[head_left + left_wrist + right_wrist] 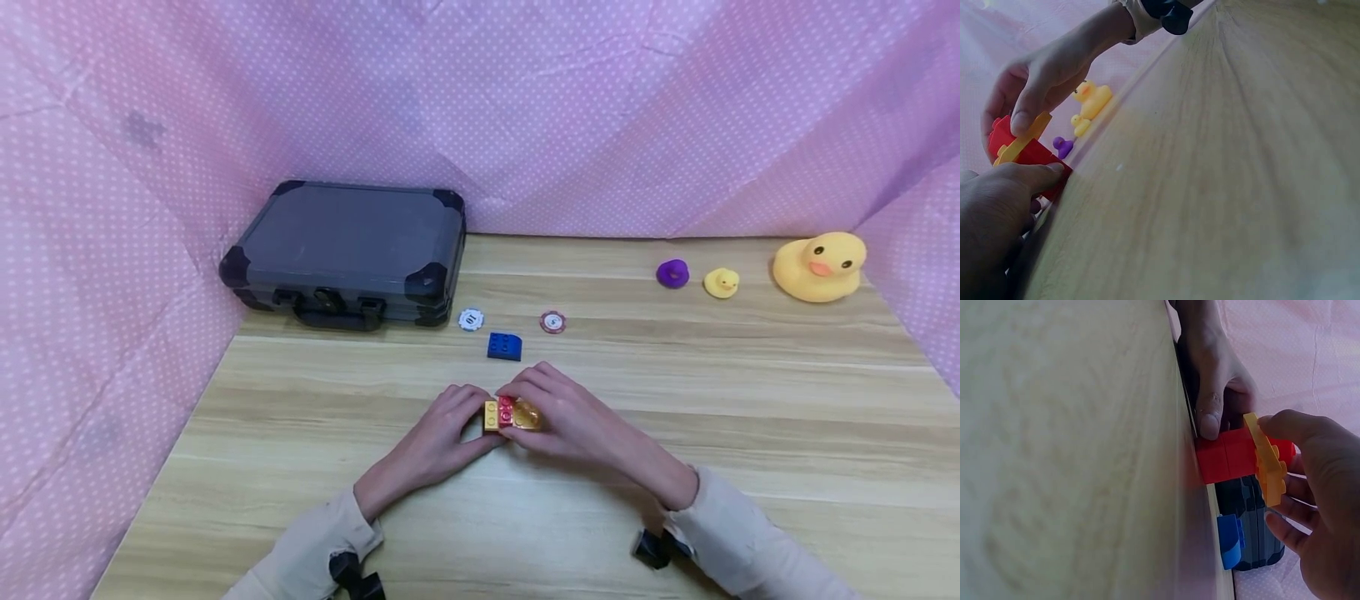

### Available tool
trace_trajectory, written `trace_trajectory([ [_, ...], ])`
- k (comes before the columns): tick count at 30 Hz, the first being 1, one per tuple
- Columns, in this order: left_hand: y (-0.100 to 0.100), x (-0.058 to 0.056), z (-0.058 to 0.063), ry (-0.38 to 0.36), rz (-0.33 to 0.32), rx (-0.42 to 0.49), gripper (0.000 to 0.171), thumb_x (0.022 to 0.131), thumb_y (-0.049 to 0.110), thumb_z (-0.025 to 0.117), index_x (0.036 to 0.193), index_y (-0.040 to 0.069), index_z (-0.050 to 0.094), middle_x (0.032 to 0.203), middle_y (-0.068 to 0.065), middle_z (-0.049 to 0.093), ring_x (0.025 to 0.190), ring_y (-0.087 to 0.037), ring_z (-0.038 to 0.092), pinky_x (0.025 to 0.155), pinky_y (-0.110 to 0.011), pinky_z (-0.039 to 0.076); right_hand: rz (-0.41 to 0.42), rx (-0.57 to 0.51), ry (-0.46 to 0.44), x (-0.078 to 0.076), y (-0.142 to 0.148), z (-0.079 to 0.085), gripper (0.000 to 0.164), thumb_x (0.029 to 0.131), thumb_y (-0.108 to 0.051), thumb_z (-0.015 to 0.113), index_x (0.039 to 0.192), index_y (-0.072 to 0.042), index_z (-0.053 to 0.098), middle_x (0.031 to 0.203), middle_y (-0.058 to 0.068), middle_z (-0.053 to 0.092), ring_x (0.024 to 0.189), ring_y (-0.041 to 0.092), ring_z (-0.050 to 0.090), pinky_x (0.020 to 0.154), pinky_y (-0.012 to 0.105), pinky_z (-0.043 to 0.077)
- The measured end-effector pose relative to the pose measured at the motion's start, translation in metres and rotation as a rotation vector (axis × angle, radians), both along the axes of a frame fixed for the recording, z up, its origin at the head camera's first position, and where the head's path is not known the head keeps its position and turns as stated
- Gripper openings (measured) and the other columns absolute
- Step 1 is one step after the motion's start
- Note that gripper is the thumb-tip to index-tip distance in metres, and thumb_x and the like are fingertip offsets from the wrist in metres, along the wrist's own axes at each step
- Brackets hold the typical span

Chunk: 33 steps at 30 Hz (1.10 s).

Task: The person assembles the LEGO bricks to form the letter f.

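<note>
A small stack of toy building bricks stands low over the table between the two hands. Its lower part is red bricks, crossed by a long yellow brick with studs, and one more red brick tops it. Near the tabletop my left hand grips the lower red bricks, its thumb along their near side. My right hand pinches the upper part, thumb on the yellow brick. Fingers behind the stack are partly hidden. Just beyond lies a blue brick.
At the back left stands a closed dark grey case. A white chip and a red-rimmed chip lie near the blue brick. Back right are a purple duck, a small yellow duck and a large yellow duck.
</note>
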State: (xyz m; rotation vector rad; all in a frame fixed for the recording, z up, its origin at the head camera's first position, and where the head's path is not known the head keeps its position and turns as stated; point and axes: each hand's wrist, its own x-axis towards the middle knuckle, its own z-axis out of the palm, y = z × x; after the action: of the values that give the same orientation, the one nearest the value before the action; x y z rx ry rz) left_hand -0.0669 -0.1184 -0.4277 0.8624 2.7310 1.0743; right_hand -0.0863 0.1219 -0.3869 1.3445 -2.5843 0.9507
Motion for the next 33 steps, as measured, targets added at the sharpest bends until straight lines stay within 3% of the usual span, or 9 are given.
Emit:
trace_trajectory([
  [8,0.0,0.0,0.0,-0.015,0.005,0.007,0.043,0.093,0.031,0.081,0.13,0.016,0.066,0.125,0.006,0.062,0.115,-0.012,0.051,0.098,-0.039,0.048,0.001,0.027,-0.052,-0.001,0.002,0.002,0.043,0.094,-0.03,0.078,0.129,-0.007,0.068,0.123,0.001,0.066,0.112,0.017,0.056,0.093,0.039,0.053],
  [15,0.0,0.002,0.001,-0.032,0.008,0.001,0.042,0.092,0.032,0.081,0.129,0.015,0.067,0.125,0.005,0.063,0.115,-0.013,0.052,0.098,-0.041,0.048,-0.003,-0.011,-0.109,-0.005,0.011,0.007,0.051,0.092,-0.036,0.079,0.133,-0.007,0.067,0.128,-0.001,0.065,0.118,0.015,0.053,0.097,0.041,0.052],
  [21,0.001,0.001,0.001,-0.008,0.014,0.006,0.041,0.092,0.032,0.081,0.126,0.015,0.067,0.124,0.004,0.063,0.113,-0.014,0.053,0.096,-0.04,0.049,-0.044,-0.065,-0.133,-0.018,0.017,0.009,0.044,0.096,-0.029,0.076,0.133,-0.007,0.066,0.129,0.001,0.065,0.125,0.021,0.054,0.102,0.05,0.049],
  [33,0.001,0.002,-0.001,-0.005,0.018,0.001,0.041,0.092,0.033,0.081,0.126,0.015,0.067,0.125,0.004,0.063,0.115,-0.013,0.052,0.098,-0.04,0.048,-0.136,-0.083,-0.113,-0.045,0.015,-0.008,0.037,0.098,-0.028,0.073,0.127,-0.005,0.068,0.125,0.006,0.066,0.12,0.024,0.057,0.101,0.049,0.049],
])
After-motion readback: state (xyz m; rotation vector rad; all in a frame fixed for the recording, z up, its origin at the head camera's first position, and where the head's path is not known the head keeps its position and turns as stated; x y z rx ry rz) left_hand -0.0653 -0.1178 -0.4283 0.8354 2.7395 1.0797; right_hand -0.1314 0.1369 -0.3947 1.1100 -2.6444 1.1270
